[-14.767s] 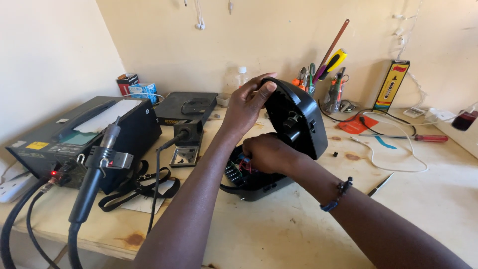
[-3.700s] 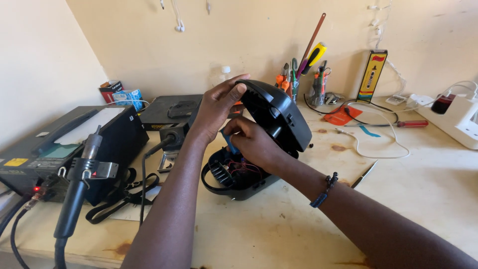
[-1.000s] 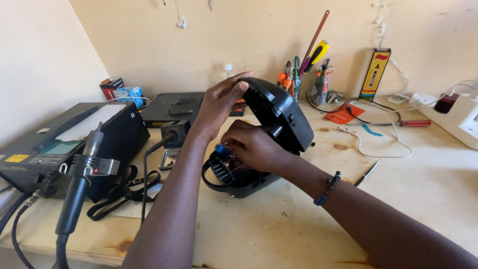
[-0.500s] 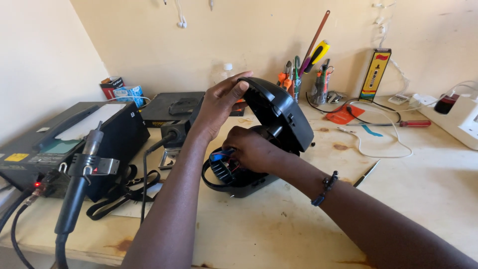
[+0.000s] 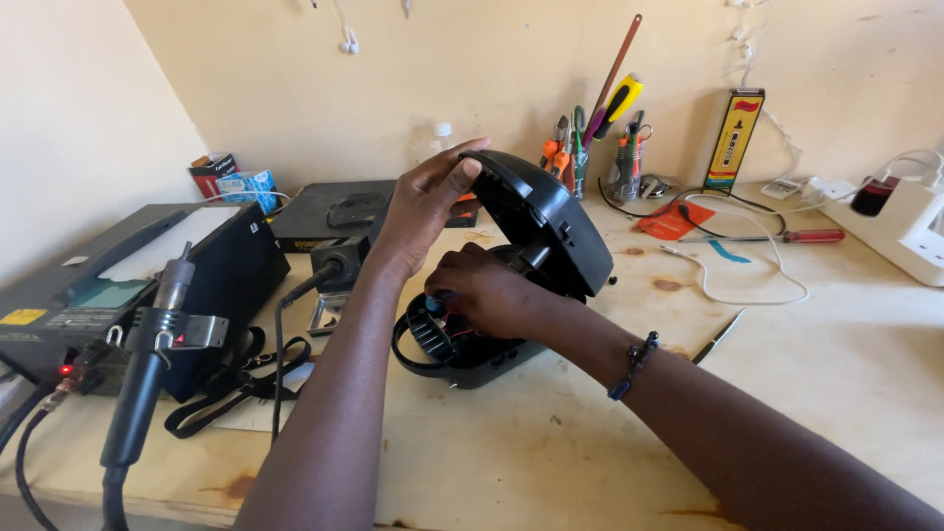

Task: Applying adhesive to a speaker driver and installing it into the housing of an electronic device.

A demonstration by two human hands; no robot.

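centre of the frame: black device [image 5: 511, 285] opened like a clamshell on the pale wooden bench [image 5: 806, 374], lid [image 5: 546, 221] tilted up and back, base [image 5: 462, 349] flat on the wood. left hand [image 5: 423, 202] gripping the lid's upper edge, thumb on top, fingers curled around the rim. right hand [image 5: 487, 295] reaching into the gap between lid and base, fingers bent down among red wires and a small blue part [image 5: 436, 303]; cannot tell whether pinching anything or only touching. beaded bracelet [image 5: 631, 362] on the right wrist.

left of the frame: dark rework station [image 5: 128, 285] well apart from the base, hot-air handle [image 5: 147, 364] hanging in its holder at the lower left, black strap [image 5: 231, 388] and cable [image 5: 295, 295] lying between station and base, narrowing the room there. just behind the left wrist, a small black stand [image 5: 339, 270]; further back, a flat black box [image 5: 334, 208] against the wall.

upper middle: cup of tools [image 5: 590, 147] by the wall, close behind the lid. right of centre: white cable [image 5: 757, 261] looped on the bench, red screwdriver [image 5: 796, 236], tweezers [image 5: 718, 336] near the right forearm. far right edge: white power strip [image 5: 900, 221].

bare wood open in front of the base, toward the lower edge, and across the lower right.
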